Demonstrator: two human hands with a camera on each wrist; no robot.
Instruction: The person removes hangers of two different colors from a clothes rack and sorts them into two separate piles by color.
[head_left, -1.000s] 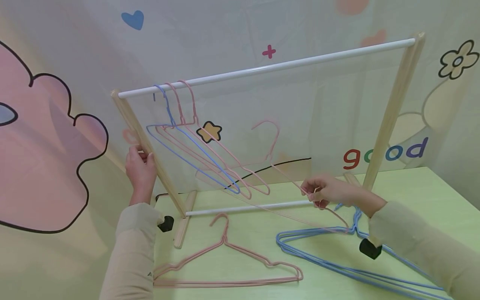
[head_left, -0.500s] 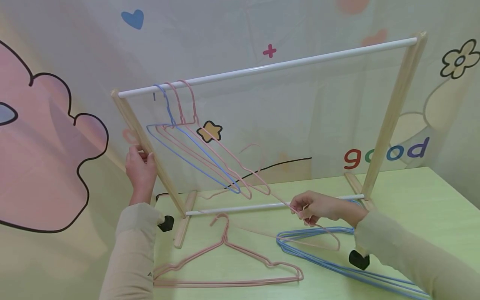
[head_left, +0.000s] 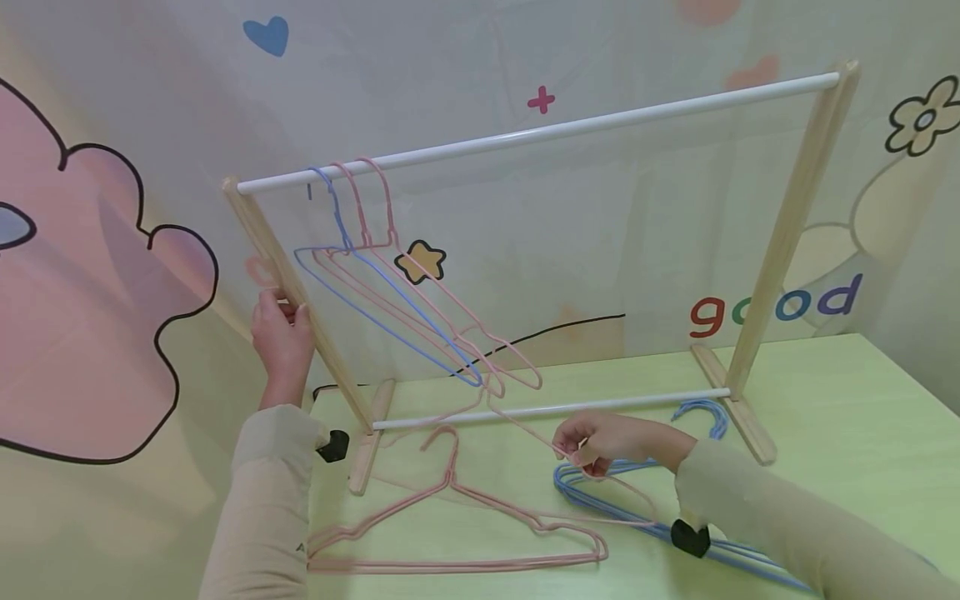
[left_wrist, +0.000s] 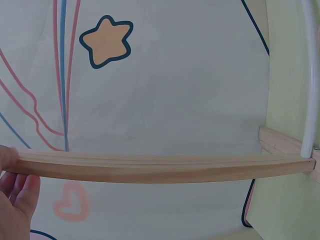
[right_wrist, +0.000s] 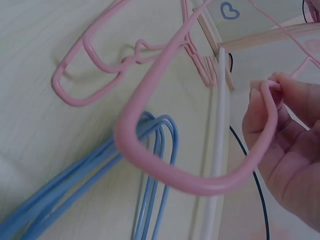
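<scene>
- A pink shape outlined in black [head_left: 97, 333] fills the backdrop at far left.
- The left hand [head_left: 283, 346] is at the rack's left post [head_left: 328, 358], its grip clasping the wood partway down, with the thumb on one side and fingers on the other.
- Near the left end of the white top rail [head_left: 540, 133] hang one blue hanger [head_left: 335, 217] and, right of it, two pink hangers [head_left: 389, 212].
- Below these, the pink hangers on the worktop [head_left: 450, 481] lie flat in a stack, hooks together.
- The held pink hanger [right_wrist: 205, 185] is in the air, tilted, its neck by the lower corners of the hung ones; whether they touch I cannot tell.
- The right hand [head_left: 611, 439] has that hanger by one shoulder, its grip pinching the wire between thumb and fingers.
- Behind and below this hand, a bundle of blue hangers [right_wrist: 65, 185] lies on the worktop [head_left: 847, 417], hooks near the rack's right foot [head_left: 750, 433].
- The right post [head_left: 792, 233] rises from that foot to the top rail.
</scene>
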